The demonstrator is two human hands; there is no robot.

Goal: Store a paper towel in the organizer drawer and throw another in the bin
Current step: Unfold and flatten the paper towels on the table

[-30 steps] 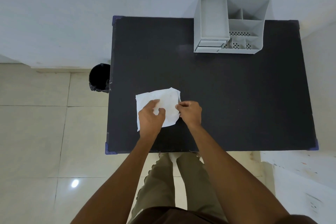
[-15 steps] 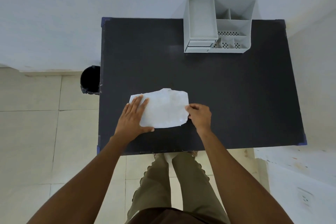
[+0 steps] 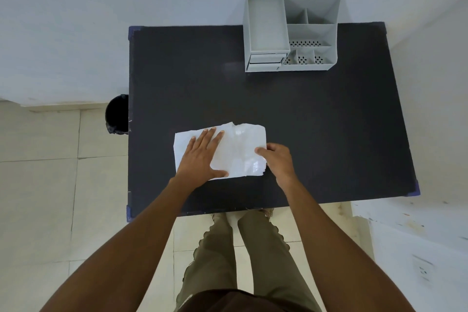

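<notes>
While the paper towel (image 3: 235, 152) lies at the counter's (image 3: 329, 121) six o'clock, left hand (image 3: 202, 154) flat on it, right hand (image 3: 277, 161) pinching its edge, drawer (image 3: 264, 62) at one o'clock and bin (image 3: 117, 114) at nine await: neither step appears done.

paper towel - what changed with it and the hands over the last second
The paper towel has been opened from a small fold into a wide sheet. The left hand went from pinching to pressing flat; the right hand still pinches the right edge. Organizer and bin unchanged.
</notes>
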